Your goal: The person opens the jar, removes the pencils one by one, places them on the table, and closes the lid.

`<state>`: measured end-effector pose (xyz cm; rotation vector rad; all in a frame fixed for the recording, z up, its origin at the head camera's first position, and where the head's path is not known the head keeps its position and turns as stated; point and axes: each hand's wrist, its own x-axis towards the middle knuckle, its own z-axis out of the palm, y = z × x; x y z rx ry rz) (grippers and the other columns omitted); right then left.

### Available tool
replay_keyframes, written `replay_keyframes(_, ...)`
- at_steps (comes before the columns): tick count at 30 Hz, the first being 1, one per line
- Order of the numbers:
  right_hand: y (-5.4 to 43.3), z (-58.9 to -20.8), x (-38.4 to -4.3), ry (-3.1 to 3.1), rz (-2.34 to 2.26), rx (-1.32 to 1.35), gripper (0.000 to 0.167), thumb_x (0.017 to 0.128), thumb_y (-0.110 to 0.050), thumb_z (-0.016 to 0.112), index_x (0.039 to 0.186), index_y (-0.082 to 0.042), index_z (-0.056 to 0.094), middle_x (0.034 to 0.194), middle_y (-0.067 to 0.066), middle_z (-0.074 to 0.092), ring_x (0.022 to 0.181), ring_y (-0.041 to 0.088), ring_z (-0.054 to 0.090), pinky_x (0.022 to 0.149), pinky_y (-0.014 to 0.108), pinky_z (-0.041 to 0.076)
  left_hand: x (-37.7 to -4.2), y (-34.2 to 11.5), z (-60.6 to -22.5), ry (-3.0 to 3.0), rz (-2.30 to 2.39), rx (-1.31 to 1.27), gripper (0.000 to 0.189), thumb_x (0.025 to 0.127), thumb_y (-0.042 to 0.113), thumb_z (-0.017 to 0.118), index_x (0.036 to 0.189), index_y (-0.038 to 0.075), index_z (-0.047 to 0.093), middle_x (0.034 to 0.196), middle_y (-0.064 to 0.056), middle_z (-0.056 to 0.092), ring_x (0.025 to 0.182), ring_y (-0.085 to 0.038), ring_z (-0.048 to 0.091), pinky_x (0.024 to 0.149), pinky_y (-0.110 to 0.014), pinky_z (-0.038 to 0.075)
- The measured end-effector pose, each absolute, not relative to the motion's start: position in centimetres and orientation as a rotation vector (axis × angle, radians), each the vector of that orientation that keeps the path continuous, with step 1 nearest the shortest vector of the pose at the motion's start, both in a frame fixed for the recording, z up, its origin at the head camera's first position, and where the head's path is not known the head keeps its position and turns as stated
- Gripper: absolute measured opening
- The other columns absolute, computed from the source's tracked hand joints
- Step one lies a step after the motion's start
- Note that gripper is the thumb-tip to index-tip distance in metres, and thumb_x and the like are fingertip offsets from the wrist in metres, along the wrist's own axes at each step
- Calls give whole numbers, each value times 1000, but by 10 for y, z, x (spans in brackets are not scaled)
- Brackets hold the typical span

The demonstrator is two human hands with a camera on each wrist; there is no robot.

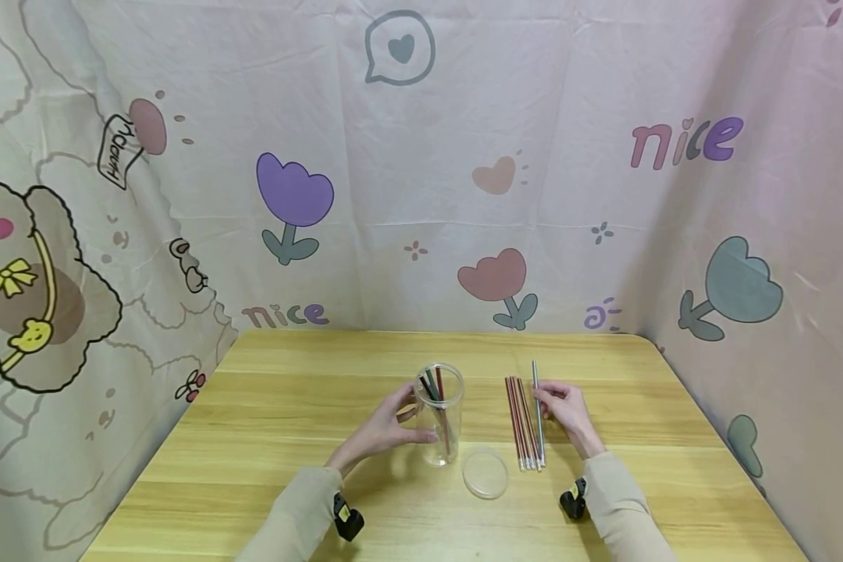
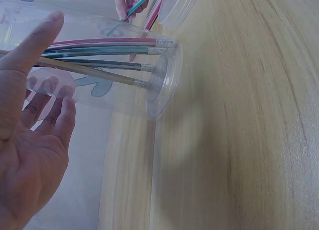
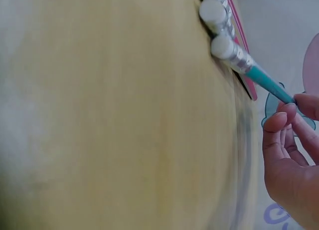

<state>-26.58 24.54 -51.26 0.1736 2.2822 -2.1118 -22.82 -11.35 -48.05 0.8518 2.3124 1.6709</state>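
Note:
A clear plastic jar (image 1: 430,417) stands upright on the table with several pencils (image 2: 109,51) leaning inside, their eraser ends at the bottom. My left hand (image 1: 385,425) holds the jar from its left side, thumb across the front and fingers round the back. To the right, my right hand (image 1: 566,407) pinches a teal pencil (image 1: 539,429) between thumb and fingertips. That pencil's white eraser end points toward me, close beside a row of red and dark striped pencils (image 1: 521,421) on the table.
A round clear lid (image 1: 485,474) lies flat on the wooden table (image 1: 288,414), between the jar and the pencil row. Printed cloth (image 1: 407,156) hangs behind the table and along its sides. A small black camera (image 1: 348,518) is strapped to each wrist.

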Motion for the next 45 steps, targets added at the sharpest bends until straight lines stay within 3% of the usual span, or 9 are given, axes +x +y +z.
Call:
replay_keyframes(21,248,-522,-273,2371,-1901,102,32,95,1,60,121,19,59,76,3,65,61,7,56,51,16,52,-226,-114,-478,2303,1680,843,87,80,17,86,151,7,38,148,-19,50,140,-44,46,119,-56,40)
replay_keyframes(45,239,-517,-273,2525,-1704,135,30,89,3,65,114,18,60,77,9,66,59,11,58,49,18,52,-225,-114,-478,2300,1687,840,87,79,16,86,151,7,38,148,-19,50,140,-43,46,120,-54,40)
